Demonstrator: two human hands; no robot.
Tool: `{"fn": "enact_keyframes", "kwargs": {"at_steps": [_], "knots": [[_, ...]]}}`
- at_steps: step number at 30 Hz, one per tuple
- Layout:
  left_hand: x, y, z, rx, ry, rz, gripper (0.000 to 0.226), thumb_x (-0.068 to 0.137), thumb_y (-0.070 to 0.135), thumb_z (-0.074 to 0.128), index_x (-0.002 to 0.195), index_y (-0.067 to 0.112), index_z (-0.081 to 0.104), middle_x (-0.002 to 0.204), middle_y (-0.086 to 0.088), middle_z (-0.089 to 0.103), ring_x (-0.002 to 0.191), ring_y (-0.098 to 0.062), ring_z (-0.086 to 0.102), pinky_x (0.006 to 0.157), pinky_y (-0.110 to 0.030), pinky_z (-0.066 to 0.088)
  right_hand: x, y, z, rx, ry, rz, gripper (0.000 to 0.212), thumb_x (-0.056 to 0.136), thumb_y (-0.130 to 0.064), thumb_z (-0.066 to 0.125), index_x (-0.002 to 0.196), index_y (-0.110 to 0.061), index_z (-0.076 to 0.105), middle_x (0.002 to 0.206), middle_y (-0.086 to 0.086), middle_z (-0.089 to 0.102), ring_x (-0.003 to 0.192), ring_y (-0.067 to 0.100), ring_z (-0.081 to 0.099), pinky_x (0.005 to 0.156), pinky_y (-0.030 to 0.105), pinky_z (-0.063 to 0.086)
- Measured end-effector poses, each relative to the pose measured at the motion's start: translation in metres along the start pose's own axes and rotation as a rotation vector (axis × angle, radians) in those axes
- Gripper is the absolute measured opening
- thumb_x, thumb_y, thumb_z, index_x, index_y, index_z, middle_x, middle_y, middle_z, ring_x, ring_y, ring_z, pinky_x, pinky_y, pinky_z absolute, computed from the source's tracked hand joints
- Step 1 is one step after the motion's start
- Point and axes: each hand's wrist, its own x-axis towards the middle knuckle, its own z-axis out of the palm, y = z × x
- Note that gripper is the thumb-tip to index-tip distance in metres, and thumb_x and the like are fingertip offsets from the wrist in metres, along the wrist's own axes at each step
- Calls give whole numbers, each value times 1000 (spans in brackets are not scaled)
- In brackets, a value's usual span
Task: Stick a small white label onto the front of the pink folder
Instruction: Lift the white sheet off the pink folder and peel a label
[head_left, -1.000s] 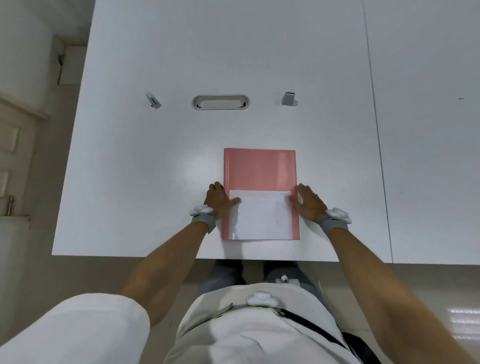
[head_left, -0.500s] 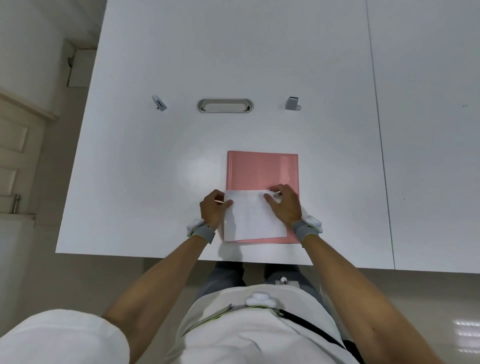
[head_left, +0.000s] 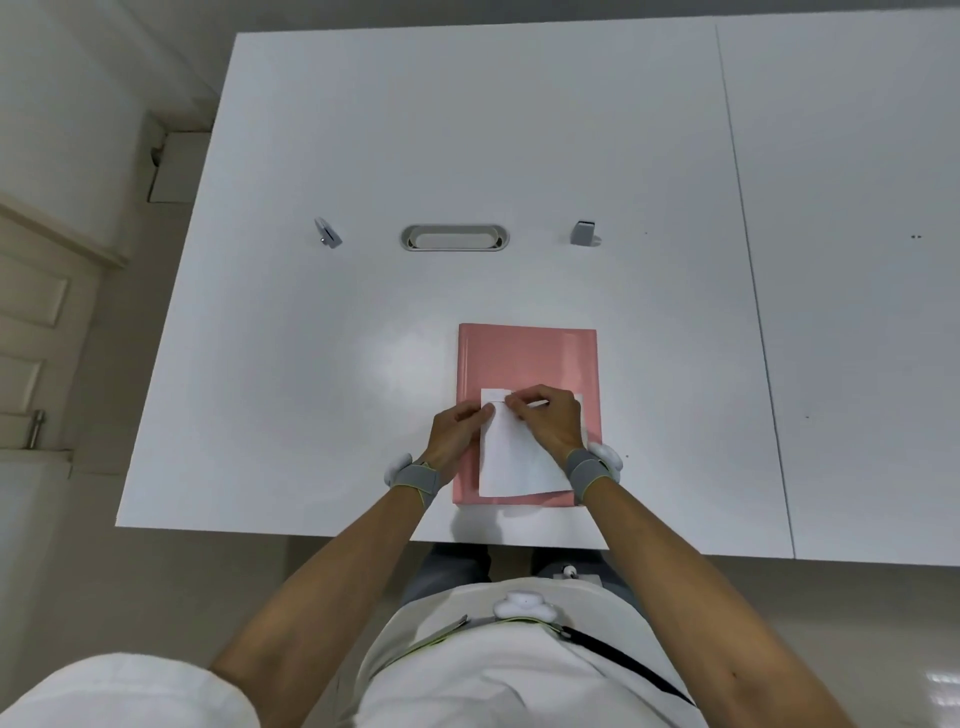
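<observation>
**A:** ok so what are the fingers doing here? Right-hand fingers (head_left: 519, 402) look pinched shut on the top edge of the white sheet of label paper (head_left: 511, 460), up near its far left corner. Thumb and forefinger tips are pressed together on it.

**B:** yeah same read. The right hand (head_left: 550, 421) sits curled over the upper right part of the sheet, knuckles up. The left hand (head_left: 457, 434) is on the other side, its fingers (head_left: 480, 413) bent in and touching the sheet's left edge just below that corner. Looks like a grip on the edge, though I can't tell how much of the paper is actually between them.

**A:** and the sheet itself?

**B:** lying on the near half of the flat pink rectangular folder (head_left: 527, 358), bit skewed, its near edge close to the folder's near edge. Can't make out any single small label on it, too blurry. The folder's far half is bare pink.

**A:** both wrists have grey fabric bands with white lumpy things attached, left one (head_left: 415, 478), right one (head_left: 589, 465).

**B:** the folder is flat on the white counter (head_left: 363, 364), close to the near edge, a little right of the middle. Further out there's an oval grey cable slot (head_left: 454, 238) with a small grey metal clip (head_left: 327, 233) to its left and a small grey block (head_left: 583, 233) to its right, all well apart from the folder.
</observation>
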Motion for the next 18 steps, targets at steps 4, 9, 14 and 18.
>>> {"fn": "enact_keyframes", "kwargs": {"at_steps": [4,9,14,18], "knots": [[1,0,2,13,-11,11,32,97,10,69,123,-10,68,132,-31,66,105,-31,67,113,-54,50,2,-1,-1,7,9,20,17,90,-15,81,101,-2,83,104,13,81,101,33,75,101,44,59],[2,3,0,59,25,22,31,95,9,72,121,-9,70,127,-30,69,102,-28,67,109,-54,53,4,-2,1,0,-11,32,18,92,-15,78,103,-1,82,106,14,80,105,34,73,103,44,58],[9,6,-15,157,208,44,28,93,12,75,116,-4,73,102,-15,72,94,-24,61,109,-52,53,11,-6,5,71,12,55,15,92,-10,76,100,3,79,102,21,79,97,44,74,96,50,61],[18,13,-56,289,326,57,27,98,16,66,118,-1,72,117,-21,74,107,-35,67,108,-50,53,21,-8,3,110,23,94,15,92,-10,77,99,3,79,99,22,79,83,34,72,86,43,61]]}}
